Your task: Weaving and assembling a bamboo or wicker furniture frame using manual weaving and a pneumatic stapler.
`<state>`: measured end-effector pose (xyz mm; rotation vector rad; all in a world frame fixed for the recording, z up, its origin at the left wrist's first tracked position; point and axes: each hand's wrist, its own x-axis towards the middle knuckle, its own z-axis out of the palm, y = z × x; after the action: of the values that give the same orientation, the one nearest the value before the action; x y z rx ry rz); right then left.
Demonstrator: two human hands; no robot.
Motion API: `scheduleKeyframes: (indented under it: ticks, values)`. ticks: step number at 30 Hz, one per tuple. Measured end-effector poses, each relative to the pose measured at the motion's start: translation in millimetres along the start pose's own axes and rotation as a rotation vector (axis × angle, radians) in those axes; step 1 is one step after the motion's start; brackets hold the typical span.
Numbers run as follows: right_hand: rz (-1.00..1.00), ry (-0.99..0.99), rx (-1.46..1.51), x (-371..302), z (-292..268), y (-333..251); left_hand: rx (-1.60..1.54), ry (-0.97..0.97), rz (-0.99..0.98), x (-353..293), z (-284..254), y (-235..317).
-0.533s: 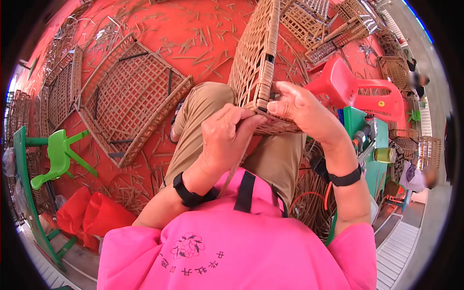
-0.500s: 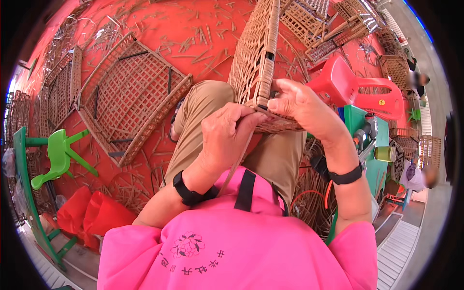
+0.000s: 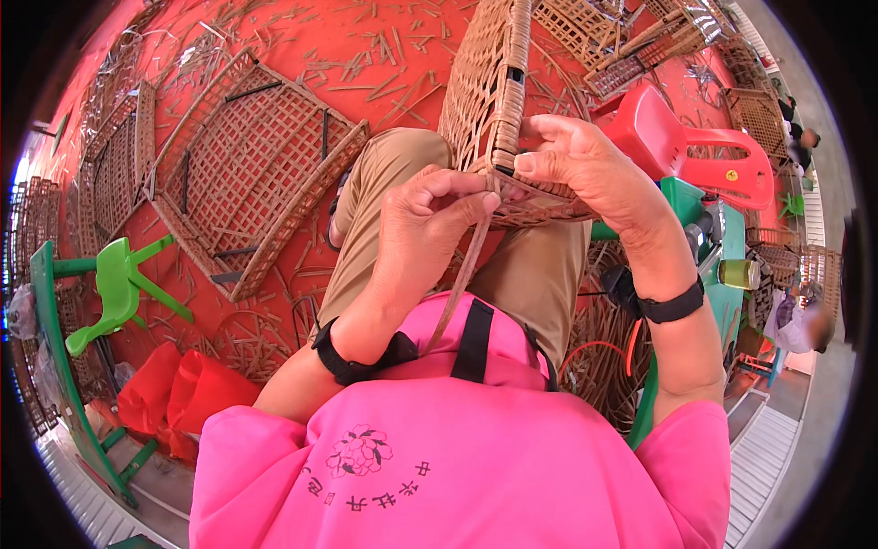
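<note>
A woven brown wicker basket (image 3: 476, 101) rests against my knees, its wrapped edge running away from me. At the near corner of that edge, my left hand (image 3: 425, 215) pinches a flat brown weaving strip (image 3: 465, 284) between thumb and fingers. The strip's tail hangs down to my lap. My right hand (image 3: 585, 169) grips the basket's edge beside the corner, thumb on top and fingers partly hidden behind the weave. Short black pieces show through the wrapping along the edge.
On the red floor at left lies a large woven panel (image 3: 256, 169) with black bars. A green stool (image 3: 114, 288) and red bags (image 3: 197, 389) stand near my left. To the right are a red plastic chair (image 3: 672, 151), a green table (image 3: 722, 247) and coiled strips (image 3: 599, 352). Strip scraps litter the floor.
My left thumb and fingers have shifted slightly on the strip, and more of it shows below the hand. The view has moved a little; the right hand still holds the edge.
</note>
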<state>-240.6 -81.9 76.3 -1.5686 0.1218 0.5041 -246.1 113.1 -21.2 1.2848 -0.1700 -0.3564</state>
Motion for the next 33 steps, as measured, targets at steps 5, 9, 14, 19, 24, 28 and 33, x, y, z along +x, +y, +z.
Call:
scheduleKeyframes:
  ticks: [5, 9, 14, 19, 24, 28, 33]
  values:
    - [-0.005, 0.004, -0.019, 0.9, -0.6, 1.8, 0.154, 0.031, 0.033, 1.0, 1.6, 0.6]
    - [-0.019, 0.011, 0.010, 4.2, -2.2, 4.9, 0.492, 0.091, 0.357, 1.7, 6.7, 4.3]
    - [-0.021, 0.004, -0.008, 5.5, -2.3, 6.8, 0.637, 0.124, 0.499, 1.3, 8.5, 8.1]
    - [0.005, -0.079, -0.055, 5.9, -8.3, 4.4, 0.687, 0.134, 0.466, -0.3, 9.7, 11.2]
    - [0.015, -0.082, -0.025, 4.9, -7.4, 6.7, 0.773, 0.073, 0.566, 2.3, 10.4, 18.1]
    - [-0.037, -0.027, -0.034, 7.3, -7.2, 9.3, 0.743, 0.091, 0.611, 5.0, 7.2, 15.4]
    - [-0.008, -0.068, -0.050, 7.9, -9.9, 11.0, 0.702, 0.035, 0.488, 5.6, 6.5, 21.1]
